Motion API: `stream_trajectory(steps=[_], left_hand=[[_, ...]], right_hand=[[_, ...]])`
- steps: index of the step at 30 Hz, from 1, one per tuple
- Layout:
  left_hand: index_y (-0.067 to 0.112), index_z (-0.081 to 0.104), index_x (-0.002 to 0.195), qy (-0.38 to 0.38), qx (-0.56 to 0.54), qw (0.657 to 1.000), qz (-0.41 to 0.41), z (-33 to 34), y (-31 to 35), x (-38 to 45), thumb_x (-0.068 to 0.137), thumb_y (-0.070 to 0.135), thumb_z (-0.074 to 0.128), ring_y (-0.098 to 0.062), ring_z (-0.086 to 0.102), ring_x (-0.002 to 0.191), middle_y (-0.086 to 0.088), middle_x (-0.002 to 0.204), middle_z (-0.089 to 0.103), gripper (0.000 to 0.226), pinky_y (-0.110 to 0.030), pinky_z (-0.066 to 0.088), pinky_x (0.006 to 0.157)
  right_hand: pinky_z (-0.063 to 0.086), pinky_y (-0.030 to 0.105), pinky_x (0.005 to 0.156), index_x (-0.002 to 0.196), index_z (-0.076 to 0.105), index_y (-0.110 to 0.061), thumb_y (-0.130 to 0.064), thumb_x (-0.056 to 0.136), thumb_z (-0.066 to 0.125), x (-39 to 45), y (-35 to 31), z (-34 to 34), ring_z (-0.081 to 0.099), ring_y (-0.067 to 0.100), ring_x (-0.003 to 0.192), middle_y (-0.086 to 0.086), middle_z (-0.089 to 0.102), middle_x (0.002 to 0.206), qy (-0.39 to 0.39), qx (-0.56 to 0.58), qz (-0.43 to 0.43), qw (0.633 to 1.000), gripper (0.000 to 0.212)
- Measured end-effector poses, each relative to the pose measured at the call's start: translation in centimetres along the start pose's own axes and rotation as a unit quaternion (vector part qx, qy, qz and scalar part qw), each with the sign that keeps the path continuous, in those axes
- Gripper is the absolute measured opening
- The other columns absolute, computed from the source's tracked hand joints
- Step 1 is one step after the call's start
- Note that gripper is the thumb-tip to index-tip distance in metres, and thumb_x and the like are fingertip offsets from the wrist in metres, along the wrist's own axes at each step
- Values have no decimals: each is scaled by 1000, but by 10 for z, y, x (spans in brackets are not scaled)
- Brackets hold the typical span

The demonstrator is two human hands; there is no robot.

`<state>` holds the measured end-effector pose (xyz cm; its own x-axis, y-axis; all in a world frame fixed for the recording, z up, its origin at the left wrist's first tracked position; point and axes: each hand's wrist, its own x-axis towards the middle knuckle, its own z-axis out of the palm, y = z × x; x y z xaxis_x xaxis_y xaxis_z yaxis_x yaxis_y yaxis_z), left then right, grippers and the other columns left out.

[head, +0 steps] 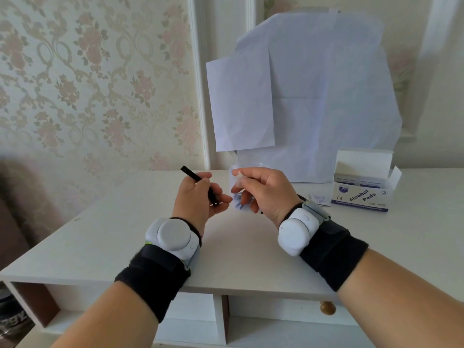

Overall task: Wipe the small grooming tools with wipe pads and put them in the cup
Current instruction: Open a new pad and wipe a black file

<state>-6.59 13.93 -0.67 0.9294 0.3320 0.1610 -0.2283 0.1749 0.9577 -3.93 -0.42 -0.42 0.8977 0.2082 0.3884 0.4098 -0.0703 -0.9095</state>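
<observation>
Nearest the camera: two bare forearms, each with a black wrist strap (153,277) carrying a white puck-shaped device (173,236) on the left and a white rounded device (295,231) on the right.

Left hand (194,200): raised above the table (105,229), fingers curled round a slim black grooming tool (199,184). Grip closed on the tool. One end of the tool projects up and away from the grip toward the wall; the other end emerges below the fingers, toward the right hand.

Right hand (261,190): level with the left and just beside it, thumb and forefinger pinching a small white wipe pad (238,177). Grip closed on the pad; remaining fingers loosely bent beneath. The pad sits near the tool, not touching it.

Behind the right grip: a pale translucent cup (247,167), largely hidden by the fingers; contents cannot be told. A dark object shows partly under the right wrist; identity cannot be told.

Further right of the right grip, on the table: a torn pad sachet (319,199), then an open box (361,194) labelled "Alcohol Pads".

Beyond the grips: white paper sheets (313,96) standing against the wall. Below the table edge: a drawer with a round brass knob (327,308).
</observation>
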Motion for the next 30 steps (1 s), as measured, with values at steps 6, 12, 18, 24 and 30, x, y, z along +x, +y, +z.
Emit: stream_trajectory(steps=[6,12,18,24,30], left_hand=[[8,58,104,-52,32,998,-16,2,2,-5,97,15,48,-15,27,47,1,57,34,14,-26,28,47],[12,69,91,-115,88,989,7,-1,-3,-4,94,27,61,-11,30,44,8,50,40,17,-23,28,43],[14,66,77,-106,96,989,31,-3,-3,-5,90,17,65,-12,33,43,4,50,41,13,-22,31,42],[12,63,76,-97,80,992,29,-3,-4,-3,91,11,62,-12,30,41,5,48,35,15,-21,28,42],[13,62,75,-100,105,988,44,-3,-4,-3,92,11,60,-11,33,41,5,47,38,16,-21,30,41]], right_hand=[[45,27,44,112,56,-13,-12,99,49,1,0,4,66,20,58,5,75,80,-19,-7,-17,1000,15],[44,28,44,93,53,-11,-11,98,51,0,0,3,65,21,55,5,72,71,-25,-6,-21,999,6],[41,23,42,86,62,-9,-14,95,56,-2,-4,2,61,21,52,9,71,67,12,-7,-29,999,12],[43,19,40,93,64,-12,-19,95,61,-1,-4,1,59,10,48,-6,63,56,42,-2,-22,999,8],[44,17,45,101,68,-12,-27,91,68,-2,-4,1,59,4,46,-1,64,69,33,-69,-36,996,18]])
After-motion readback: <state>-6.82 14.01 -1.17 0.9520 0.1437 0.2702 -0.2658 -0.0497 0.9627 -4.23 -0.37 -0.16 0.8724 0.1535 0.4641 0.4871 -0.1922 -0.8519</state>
